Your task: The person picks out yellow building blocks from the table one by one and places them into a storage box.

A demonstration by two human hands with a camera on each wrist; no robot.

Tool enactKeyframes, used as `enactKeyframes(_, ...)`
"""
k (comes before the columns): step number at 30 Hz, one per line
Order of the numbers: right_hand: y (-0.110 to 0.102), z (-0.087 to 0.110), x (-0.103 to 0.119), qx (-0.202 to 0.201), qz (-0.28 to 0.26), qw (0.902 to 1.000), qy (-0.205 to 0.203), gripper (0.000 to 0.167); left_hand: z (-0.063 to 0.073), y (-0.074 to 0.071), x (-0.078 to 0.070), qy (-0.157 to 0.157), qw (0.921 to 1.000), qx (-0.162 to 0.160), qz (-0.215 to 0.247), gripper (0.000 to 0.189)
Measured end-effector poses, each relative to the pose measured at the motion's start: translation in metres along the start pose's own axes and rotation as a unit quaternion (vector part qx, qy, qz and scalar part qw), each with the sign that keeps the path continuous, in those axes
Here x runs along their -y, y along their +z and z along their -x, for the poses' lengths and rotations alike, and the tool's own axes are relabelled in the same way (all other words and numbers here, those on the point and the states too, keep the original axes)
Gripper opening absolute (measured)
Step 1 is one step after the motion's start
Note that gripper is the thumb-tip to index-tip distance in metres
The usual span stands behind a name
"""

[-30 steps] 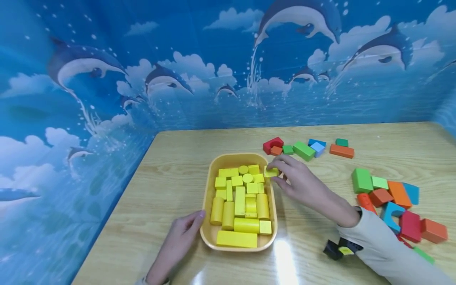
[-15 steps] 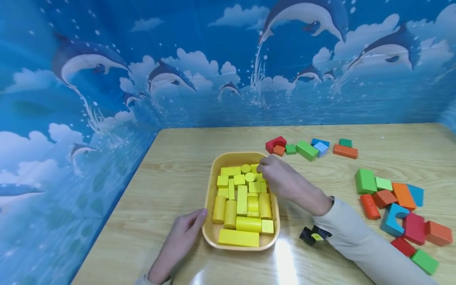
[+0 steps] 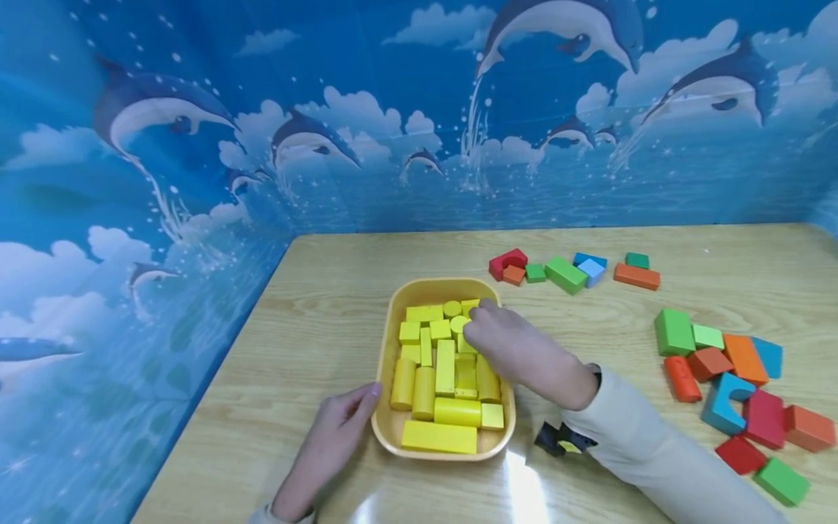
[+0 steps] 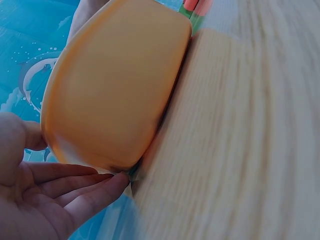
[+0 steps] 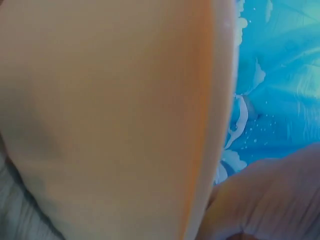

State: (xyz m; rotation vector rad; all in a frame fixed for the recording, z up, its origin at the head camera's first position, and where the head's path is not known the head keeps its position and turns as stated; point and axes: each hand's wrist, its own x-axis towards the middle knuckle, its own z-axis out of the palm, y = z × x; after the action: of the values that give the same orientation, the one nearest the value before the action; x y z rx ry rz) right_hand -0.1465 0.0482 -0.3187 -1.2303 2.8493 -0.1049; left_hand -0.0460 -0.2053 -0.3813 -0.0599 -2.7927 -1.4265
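A yellow-orange tray (image 3: 388,349) holds several yellow blocks, among them a long bar (image 3: 439,437), cylinders (image 3: 402,384) and small cubes (image 3: 492,417). At the tray's near left side rests my left hand (image 3: 334,437); the thumb touches the rim. In the left wrist view its straight fingers (image 4: 95,200) lie against the outer wall. My right hand (image 3: 517,349) reaches over the right rim into the far right part, knuckles bent above the yellow blocks. Its fingertips and anything between them are hidden. The right wrist view shows mostly tray wall (image 5: 110,120) and part of this hand (image 5: 270,200).
Behind the tray lies a row of coloured blocks, including a red arch (image 3: 507,263) and a green block (image 3: 566,275). More blocks, such as a blue arch (image 3: 723,404), lie to the right. A black device (image 3: 556,439) is by the right wrist. A dolphin-print backdrop (image 3: 393,131) borders the table.
A second ago my right hand held a yellow block at the tray's right rim. It has since moved left, into the tray among the blocks. The left hand stays in place.
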Motion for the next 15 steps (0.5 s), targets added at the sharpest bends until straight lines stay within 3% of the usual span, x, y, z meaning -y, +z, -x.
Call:
enactKeyframes(5, 0.005, -0.006, -0.012, -0.036, -0.026, 0.9989, 0.012, 0.023, 0.000, -0.001, 0.000, -0.002, 1.0000, 0.002, -0.005, 0.034)
enactKeyframes(10, 0.016, -0.011, -0.023, -0.080, -0.015, 0.9967, 0.003, 0.026, 0.000, -0.001, 0.000, -0.006, 1.0000, 0.005, 0.000, 0.033)
enactKeyframes(15, 0.016, -0.012, -0.024, -0.081, -0.018, 0.9965, -0.004, 0.024, 0.000, -0.001, -0.002, -0.009, 0.9999, 0.010, 0.005, 0.037)
